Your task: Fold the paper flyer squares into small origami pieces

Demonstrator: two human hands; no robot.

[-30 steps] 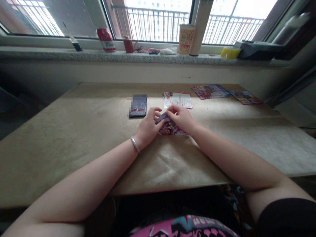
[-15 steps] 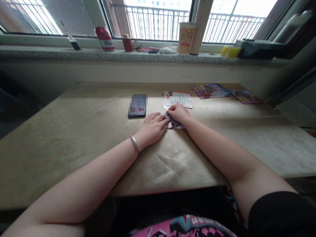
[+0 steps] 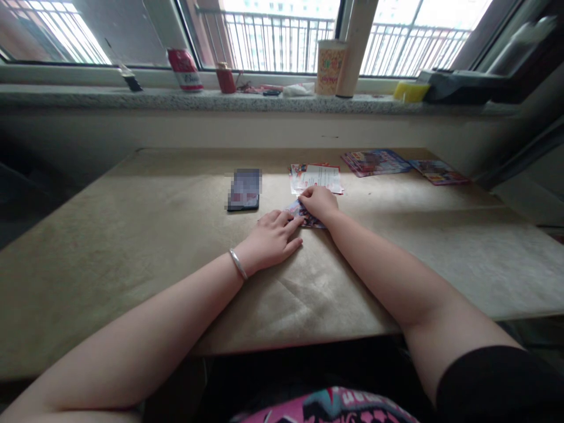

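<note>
Between the near and far edges of the table [image 3: 132, 235], we are resting our spread left hand [image 3: 270, 239] on the picture card [image 3: 314, 222], ideally pressing evenly, while our right hand [image 3: 320, 202] is bunching over it, grip too hidden to tell.

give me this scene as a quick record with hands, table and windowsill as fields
left hand: fingers spread, tips on a colourful printed piece; silver bracelet at the wrist
right hand: fingers curled over the same piece, exact grip unclear
table: dark flat device at left; white-topped paper pile beyond the hands; larger colourful pile and smaller colourful pile at far right
windowsill: red-and-white can, patterned cup, yellow object
</note>
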